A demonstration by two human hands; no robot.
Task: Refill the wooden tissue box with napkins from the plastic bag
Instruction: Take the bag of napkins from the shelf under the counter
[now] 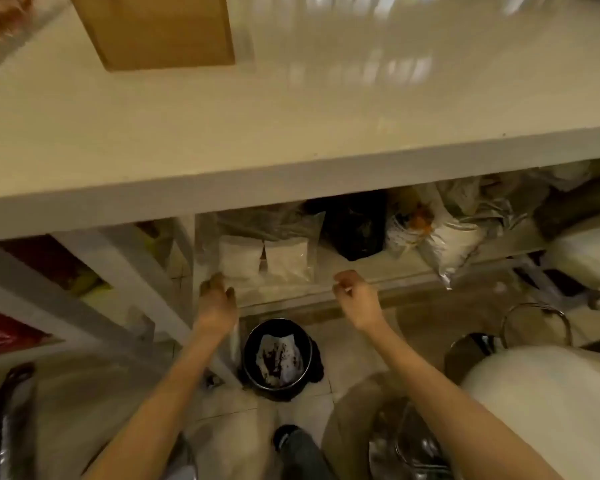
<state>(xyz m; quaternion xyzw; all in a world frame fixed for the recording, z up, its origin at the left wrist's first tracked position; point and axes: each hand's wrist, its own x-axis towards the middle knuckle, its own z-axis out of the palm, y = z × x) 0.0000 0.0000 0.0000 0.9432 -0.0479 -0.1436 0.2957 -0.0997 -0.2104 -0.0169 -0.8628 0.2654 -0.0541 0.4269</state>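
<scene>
Plastic bag (pixel 257 258) of napkins sits on under-desk shelf (pixel 378 271), left hand (pixel 217 296) fingers gripping its edge, right hand (pixel 354 292) loosely curled, empty; refilling not begun.

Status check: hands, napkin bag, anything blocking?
Left hand on the clear plastic bag of napkins, under-counter shelf. Right hand near its other edge, grip unclear. Black bag beside it; nothing blocking.

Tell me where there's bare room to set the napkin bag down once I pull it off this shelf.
The white countertop is bare from the cardboard box out to its front edge and right end. The lower shelf is crowded: the clear napkin bag, a black bag, more sacks. On the floor, a black bucket sits between your hands.
</scene>
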